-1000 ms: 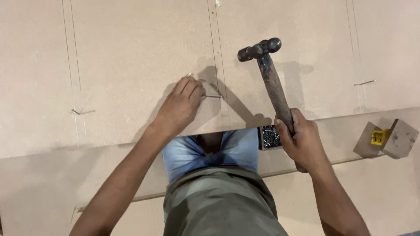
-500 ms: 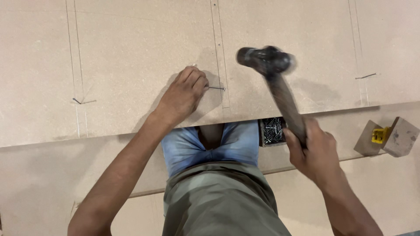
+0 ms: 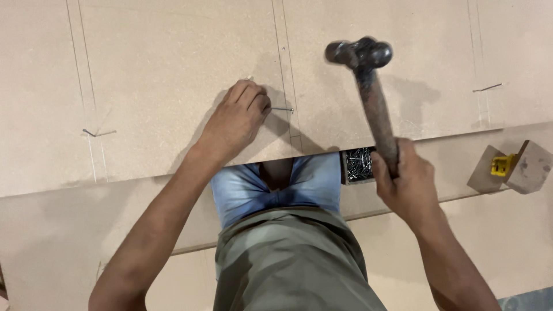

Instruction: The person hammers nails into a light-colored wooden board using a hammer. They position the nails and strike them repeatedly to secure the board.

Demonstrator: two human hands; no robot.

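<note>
Warm, even light; soft shadows fall on the board; hammer head slightly blurred.

I am seeing a pale tan board ruled with thin grey pencil lines running toward its far edge. A thin grey nail is showing against it. The hammer is showing a dark, blackish head and a worn reddish-brown handle. Near the board's near edge, a box of nails is glinting silver-grey. Jeans are reading faded blue, shirt olive-grey. At the right, a tan block is carrying a yellow piece.
</note>
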